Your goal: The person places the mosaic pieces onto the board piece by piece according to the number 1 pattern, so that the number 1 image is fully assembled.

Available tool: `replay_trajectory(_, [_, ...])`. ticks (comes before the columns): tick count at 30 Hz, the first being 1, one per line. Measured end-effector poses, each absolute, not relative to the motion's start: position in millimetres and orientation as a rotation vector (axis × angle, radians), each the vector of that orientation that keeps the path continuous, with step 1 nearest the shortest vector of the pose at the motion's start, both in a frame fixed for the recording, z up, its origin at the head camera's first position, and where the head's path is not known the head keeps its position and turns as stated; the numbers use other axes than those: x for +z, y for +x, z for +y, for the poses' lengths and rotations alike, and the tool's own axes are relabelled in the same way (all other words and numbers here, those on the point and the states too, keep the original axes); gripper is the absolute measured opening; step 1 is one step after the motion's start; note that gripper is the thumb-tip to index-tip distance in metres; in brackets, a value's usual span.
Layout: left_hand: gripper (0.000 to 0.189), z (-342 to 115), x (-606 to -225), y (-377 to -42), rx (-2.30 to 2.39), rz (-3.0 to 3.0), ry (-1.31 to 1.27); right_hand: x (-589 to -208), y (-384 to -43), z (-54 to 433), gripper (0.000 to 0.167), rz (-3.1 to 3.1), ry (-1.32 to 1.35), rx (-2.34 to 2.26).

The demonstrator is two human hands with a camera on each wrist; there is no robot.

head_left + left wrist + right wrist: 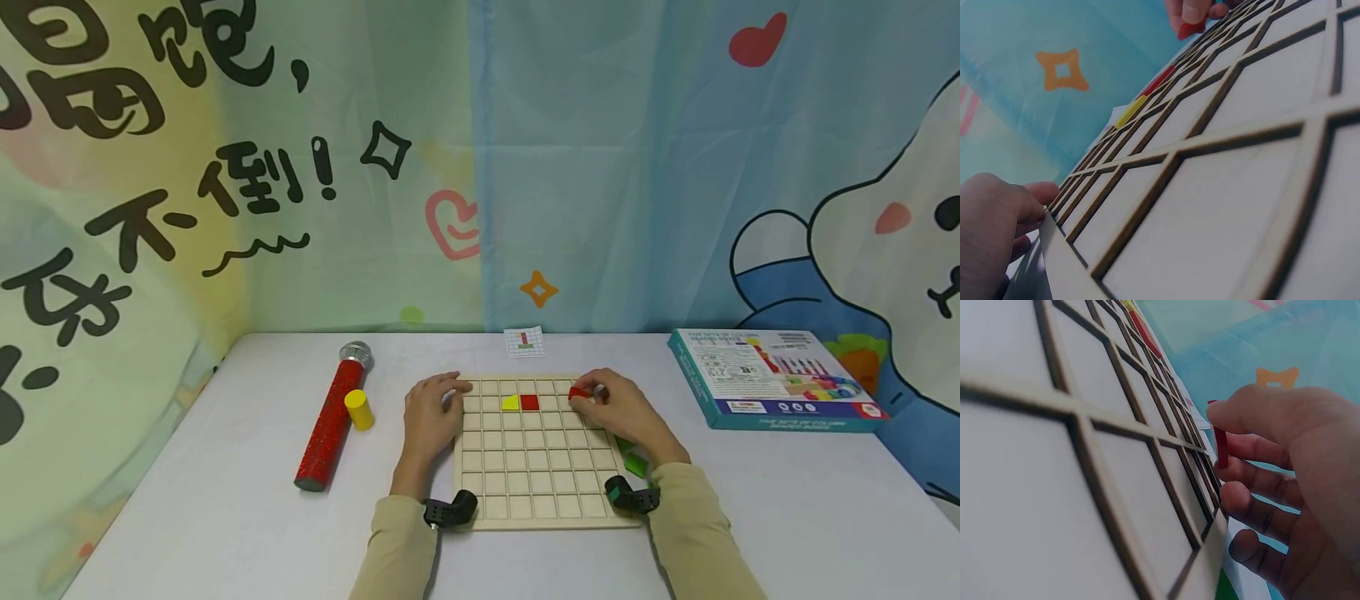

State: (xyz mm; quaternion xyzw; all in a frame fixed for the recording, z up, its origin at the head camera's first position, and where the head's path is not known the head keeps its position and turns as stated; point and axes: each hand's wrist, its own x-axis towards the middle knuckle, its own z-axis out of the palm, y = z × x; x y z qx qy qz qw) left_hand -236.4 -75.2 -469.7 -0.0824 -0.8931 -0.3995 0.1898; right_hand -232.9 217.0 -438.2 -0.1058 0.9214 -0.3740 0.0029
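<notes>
The right hand (621,408) pinched a red piece (577,392); at its nine o'clock lay a red square (529,402) (left hand (433,414) relaxed).

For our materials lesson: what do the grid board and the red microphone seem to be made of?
The grid board is probably wood, pale and matt: its slat edges show darker brown. The red microphone could be card or plastic, its speckles suggesting glitter; its silvery head looks metallic.
</notes>
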Motion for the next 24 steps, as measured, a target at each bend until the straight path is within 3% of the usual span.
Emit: replay_trajectory(24, [0.018, -75.1, -468.0, -235.9, -1.123, -2.512, -0.232, -434.1, -231.2, 206.5, 0.030, 2.812, -0.498, -1.174])
